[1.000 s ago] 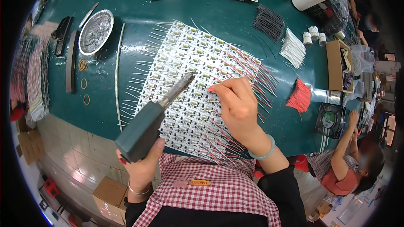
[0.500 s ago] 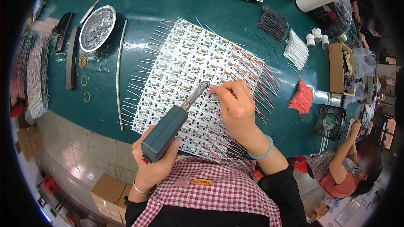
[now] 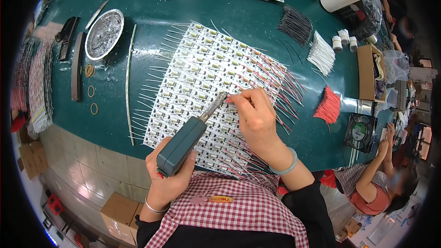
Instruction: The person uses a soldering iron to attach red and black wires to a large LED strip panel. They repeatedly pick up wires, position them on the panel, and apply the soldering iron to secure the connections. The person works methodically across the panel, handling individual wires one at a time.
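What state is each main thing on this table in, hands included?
Left hand: closed around the soldering tool.
Right hand: pinching red wire.
Soldering tool: held, tip close beside the red wire.
Circuit board sheet: lying flat, wires along both sides.
Black wire pile: loose.
White wire pile: loose.
Red wire pile: loose.
Bowl: open, grey bits inside.
Cardboard box: open, items inside.
Fan: can't tell if spinning.
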{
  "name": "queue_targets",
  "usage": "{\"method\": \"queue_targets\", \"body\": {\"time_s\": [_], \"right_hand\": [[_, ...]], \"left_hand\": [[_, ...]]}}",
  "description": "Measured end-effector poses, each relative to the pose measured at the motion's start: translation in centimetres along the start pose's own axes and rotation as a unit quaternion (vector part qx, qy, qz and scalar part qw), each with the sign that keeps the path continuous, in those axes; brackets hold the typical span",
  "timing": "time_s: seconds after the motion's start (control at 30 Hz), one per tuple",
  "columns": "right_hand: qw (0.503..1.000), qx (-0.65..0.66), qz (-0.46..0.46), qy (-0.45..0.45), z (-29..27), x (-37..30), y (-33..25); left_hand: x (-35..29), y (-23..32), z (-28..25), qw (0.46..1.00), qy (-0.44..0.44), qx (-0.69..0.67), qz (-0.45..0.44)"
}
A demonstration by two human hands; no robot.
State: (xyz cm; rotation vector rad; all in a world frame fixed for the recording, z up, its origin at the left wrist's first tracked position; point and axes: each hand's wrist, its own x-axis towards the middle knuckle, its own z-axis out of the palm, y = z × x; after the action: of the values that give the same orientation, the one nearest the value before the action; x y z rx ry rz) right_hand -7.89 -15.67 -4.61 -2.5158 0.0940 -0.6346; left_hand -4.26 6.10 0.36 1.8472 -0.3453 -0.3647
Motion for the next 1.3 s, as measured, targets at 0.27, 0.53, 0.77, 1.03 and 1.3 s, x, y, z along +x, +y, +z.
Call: {"method": "queue_targets", "body": {"time_s": [0.27, 0.53, 0.77, 1.03, 1.3], "right_hand": [[1.0, -0.011, 0.002, -0.011, -0.1, -0.1, -0.1], [1.0, -0.005, 0.006, -0.012, -0.2, -0.1, -0.2], [1.0, -0.009, 0.004, -0.014, -0.3, -0.2, -0.2], [0.998, 0.021, 0.06, 0.0, -3.4, -1.5, -0.5], [0.916, 0.188, 0.349, 0.068, -11.2, -7.9, 3.7]], "left_hand": [[0.0, 0.3, -0.2, 1.0, -0.004, 0.02, -0.014], [-2.3, -1.7, -1.3, 0.999, 0.015, 0.006, -0.048], [-2.0, -0.1, -0.8, 0.987, 0.076, -0.056, -0.128], [-2.1, -0.3, -0.9, 0.988, 0.088, -0.061, -0.113], [-1.9, -0.7, 0.2, 0.98, 0.128, -0.123, -0.09]]}}
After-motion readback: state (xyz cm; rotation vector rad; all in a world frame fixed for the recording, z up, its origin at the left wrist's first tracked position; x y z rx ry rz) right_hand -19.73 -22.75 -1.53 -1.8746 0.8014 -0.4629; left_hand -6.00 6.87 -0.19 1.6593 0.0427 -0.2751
